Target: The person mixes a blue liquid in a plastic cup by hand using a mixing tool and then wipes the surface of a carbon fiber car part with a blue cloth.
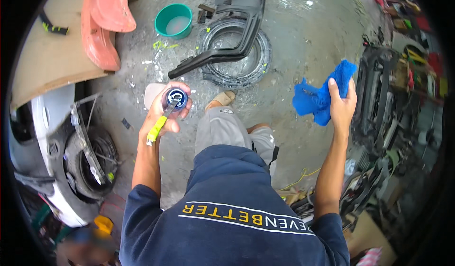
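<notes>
Above the concrete floor (294,24), left hand (167,112) fingers wrapped round small blue can (176,97) and yellow-handled tool (159,127), right hand (342,105) fingers pinching blue cloth (317,93)

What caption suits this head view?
Left hand grips a small blue can and yellow-handled tool; right hand holds a blue cloth.

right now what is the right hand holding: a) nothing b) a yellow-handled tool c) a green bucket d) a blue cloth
d: the right hand grips a crumpled blue cloth, while the left hand holds a small blue can and the yellow-handled tool.
</notes>
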`<state>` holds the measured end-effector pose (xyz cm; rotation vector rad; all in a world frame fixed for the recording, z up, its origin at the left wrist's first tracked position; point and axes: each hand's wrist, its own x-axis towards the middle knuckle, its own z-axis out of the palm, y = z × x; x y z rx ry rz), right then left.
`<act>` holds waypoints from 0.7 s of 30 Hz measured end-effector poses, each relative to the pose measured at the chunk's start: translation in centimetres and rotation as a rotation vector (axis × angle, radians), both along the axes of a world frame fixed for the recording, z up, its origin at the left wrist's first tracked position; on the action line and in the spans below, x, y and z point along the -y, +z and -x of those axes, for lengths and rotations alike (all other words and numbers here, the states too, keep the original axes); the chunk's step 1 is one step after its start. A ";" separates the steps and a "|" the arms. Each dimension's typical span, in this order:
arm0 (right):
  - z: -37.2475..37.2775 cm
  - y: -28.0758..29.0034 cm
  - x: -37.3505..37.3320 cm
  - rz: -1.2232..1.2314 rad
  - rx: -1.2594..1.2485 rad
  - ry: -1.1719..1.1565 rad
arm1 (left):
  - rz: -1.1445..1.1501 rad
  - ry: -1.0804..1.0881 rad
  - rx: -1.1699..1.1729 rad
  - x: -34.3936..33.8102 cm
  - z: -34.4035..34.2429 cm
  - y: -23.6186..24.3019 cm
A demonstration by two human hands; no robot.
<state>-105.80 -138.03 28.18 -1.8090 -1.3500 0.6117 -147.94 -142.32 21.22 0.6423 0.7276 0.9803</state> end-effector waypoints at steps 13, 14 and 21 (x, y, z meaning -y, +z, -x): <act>-5.3 -18.6 -24.6 -0.134 0.283 0.747 | 0.057 0.444 -0.484 -5.0 -12.3 -8.2; -5.5 -19.9 -25.5 -0.123 0.316 0.803 | 0.047 0.511 -0.463 -5.2 -13.8 -9.7; -4.8 -31.4 -32.3 -0.119 0.765 1.106 | -0.011 0.646 -0.285 -8.5 -19.8 -22.7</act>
